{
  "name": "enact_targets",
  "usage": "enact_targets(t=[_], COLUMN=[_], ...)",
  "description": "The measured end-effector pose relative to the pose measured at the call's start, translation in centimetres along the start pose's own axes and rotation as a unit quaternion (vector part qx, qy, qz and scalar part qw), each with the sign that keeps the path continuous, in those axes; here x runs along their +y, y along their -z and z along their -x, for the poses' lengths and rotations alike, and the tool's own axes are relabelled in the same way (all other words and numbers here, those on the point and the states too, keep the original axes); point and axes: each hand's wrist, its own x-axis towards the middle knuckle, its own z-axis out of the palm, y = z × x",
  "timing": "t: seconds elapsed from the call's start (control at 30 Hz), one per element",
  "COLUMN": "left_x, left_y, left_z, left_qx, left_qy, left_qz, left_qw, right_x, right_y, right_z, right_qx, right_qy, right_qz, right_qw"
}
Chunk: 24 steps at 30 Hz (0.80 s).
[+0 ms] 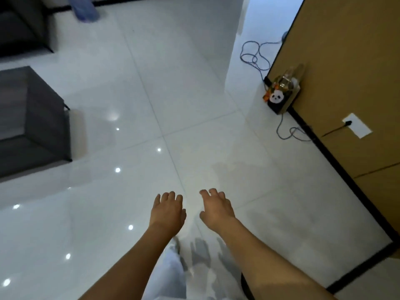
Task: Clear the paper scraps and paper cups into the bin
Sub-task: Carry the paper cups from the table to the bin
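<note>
- No paper scraps or paper cups can be made out on the glossy white tiled floor; whether the small dark box with a panda face against the wall is the bin cannot be told.
- The person's left hand reaches forward, palm down over the floor, fingers loosely curled and released, holding nothing.
- The person's right hand is just beside it (the two apart, not touching), fingers likewise relaxed and empty.
- Pale trouser fabric shows between the forearms.
- A clear bottle stands in the panda box, which rests against a tan wooden wall panel.
- A thin blue-grey cable loops on the floor beside the box.
- A white wall socket carries a dark plug.
- A dark grey low cabinet stands at the left.
</note>
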Motion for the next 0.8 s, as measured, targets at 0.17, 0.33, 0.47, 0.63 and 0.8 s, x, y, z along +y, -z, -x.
enact_targets(t=[0.17, 0.33, 0.47, 0.63, 0.8], left_x=[-12.3, -20.9, -25.5, -31.8, -37.8], left_y=[4.1, 6.6, 8.6, 13.1, 18.0], left_z=[-2.6, -4.5, -7.8, -16.1, -24.1], left_qx=[0.010, 0.017, 0.002, 0.027, 0.026], left_qy=[0.068, 0.144, 0.182, 0.219, 0.262], left_qz=[0.036, 0.083, 0.113, 0.131, 0.148], left_qw=[0.997, 0.986, 0.977, 0.966, 0.953], right_x=[-11.8, -20.4, -24.6, -29.2, -33.4], right_y=[2.6, 5.3, 7.6, 12.5, 18.0], right_z=[-7.0, -13.0, -18.3, -28.4, -38.0], right_qx=[-0.008, -0.015, -0.033, -0.026, -0.038], right_qy=[0.061, 0.116, 0.145, 0.178, 0.201], right_qz=[0.036, 0.068, 0.093, 0.118, 0.130], right_qw=[0.997, 0.991, 0.985, 0.977, 0.970])
